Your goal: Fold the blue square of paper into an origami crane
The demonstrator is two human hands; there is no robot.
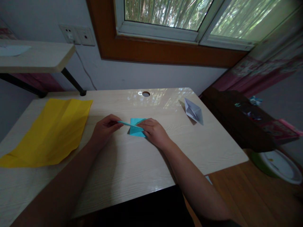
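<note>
Yellow paper [55,132] lies by the left edge of the table [132,171]. Blue paper [135,128] is between the near and far edges, small and folded: one part lies flat, one thin part sticks up. The left hand [106,126] pinches the thin part's end. The right hand [155,130] holds its other end and hides some. Farther off, folded pale paper [192,110] is near the right edge. A shelf [35,61] stands at the far left corner.

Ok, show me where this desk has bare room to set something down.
Bare desk lies between the right hand and the folded pale paper, and between the round hole and the turquoise paper. Crowded: left side, under the yellow sheet, and mid-desk, where the left hand pinches that paper.
</note>
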